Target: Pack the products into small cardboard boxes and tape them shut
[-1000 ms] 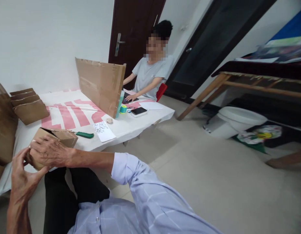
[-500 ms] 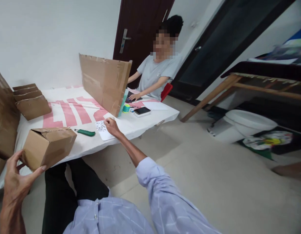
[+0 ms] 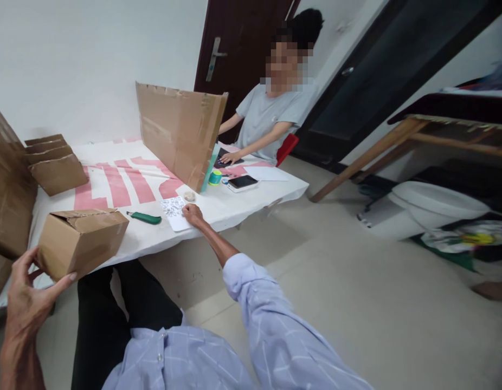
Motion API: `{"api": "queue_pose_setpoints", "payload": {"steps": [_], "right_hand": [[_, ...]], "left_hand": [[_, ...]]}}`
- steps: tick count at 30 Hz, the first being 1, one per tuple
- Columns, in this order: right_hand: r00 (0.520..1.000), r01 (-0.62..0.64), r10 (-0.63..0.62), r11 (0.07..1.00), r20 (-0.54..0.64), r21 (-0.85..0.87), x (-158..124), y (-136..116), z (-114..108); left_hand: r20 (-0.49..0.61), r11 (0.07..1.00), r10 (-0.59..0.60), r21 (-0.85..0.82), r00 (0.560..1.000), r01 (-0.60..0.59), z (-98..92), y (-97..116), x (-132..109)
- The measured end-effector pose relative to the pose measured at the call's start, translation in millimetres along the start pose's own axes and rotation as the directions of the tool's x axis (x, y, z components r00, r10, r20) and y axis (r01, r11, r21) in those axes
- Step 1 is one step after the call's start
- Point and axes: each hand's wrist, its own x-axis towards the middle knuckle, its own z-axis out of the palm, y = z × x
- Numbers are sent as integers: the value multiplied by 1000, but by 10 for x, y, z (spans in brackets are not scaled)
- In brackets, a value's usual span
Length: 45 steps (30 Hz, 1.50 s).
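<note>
A small closed cardboard box (image 3: 80, 244) rests at the table's near edge. My left hand (image 3: 33, 287) grips its near left end, thumb beneath and fingers at the side. To the right lies a white sheet (image 3: 175, 221) printed with small dark figures. My right hand (image 3: 193, 214) is closed over the sheet's right side; whatever its fingers pinch, if anything, is hidden. Just behind those knuckles sits a small pale round thing (image 3: 190, 196), perhaps a tape roll. A green utility knife (image 3: 145, 218) lies between the box and the sheet.
A large cardboard panel (image 3: 180, 135) stands upright across the table. Beyond it a person (image 3: 271, 114) sits with one hand on a dark device. A phone (image 3: 242, 182) and a green tape roll (image 3: 215, 177) lie nearby. Folded cardboard pieces (image 3: 58, 168) stand at left.
My right hand has drawn back slightly toward me and to the right, uncovering the pale round thing. My left hand keeps its hold on the box. The camera view has shifted a little.
</note>
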Motion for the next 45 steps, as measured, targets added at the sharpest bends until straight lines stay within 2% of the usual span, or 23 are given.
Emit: {"api": "queue_pose_setpoints", "payload": {"steps": [3, 8, 14, 19, 23, 28, 33, 36, 41, 45], "right_hand": [[1000, -10, 9, 999, -4, -43, -9, 10, 30], [1000, -20, 18, 994, -19, -108, -40, 16, 110], [998, -34, 24, 985, -57, -169, -73, 16, 199], [998, -16, 3, 979, -67, -204, -137, 13, 170], [999, -19, 12, 972, -29, -235, -276, 3, 138], [999, 28, -21, 948, 25, -317, -338, 20, 212], [996, 79, -83, 919, 6, -385, -425, 60, 258], [992, 116, -128, 907, -2, -404, -465, 112, 251], [976, 195, -218, 908, -20, -370, -470, 267, 222], [934, 254, -303, 936, -189, -243, -452, 235, 213]], "left_hand": [[43, 992, -79, -95, 996, 83, -17, 52, -12], [36, 984, -117, -134, 992, 121, -23, 119, -31], [58, 968, -153, -193, 986, 162, -14, 52, -65], [60, 963, -151, -218, 987, 160, 19, -19, -128], [71, 950, -143, -271, 987, 157, 30, 40, -257], [92, 949, -134, -276, 987, 155, 15, 87, -358], [130, 946, -113, -290, 985, 147, -29, 119, -415], [183, 937, -126, -300, 975, 177, -73, 22, -453], [319, 926, -157, -281, 935, 252, -178, -259, -487], [319, 882, -172, -371, 932, 290, -197, -372, -474]]}}
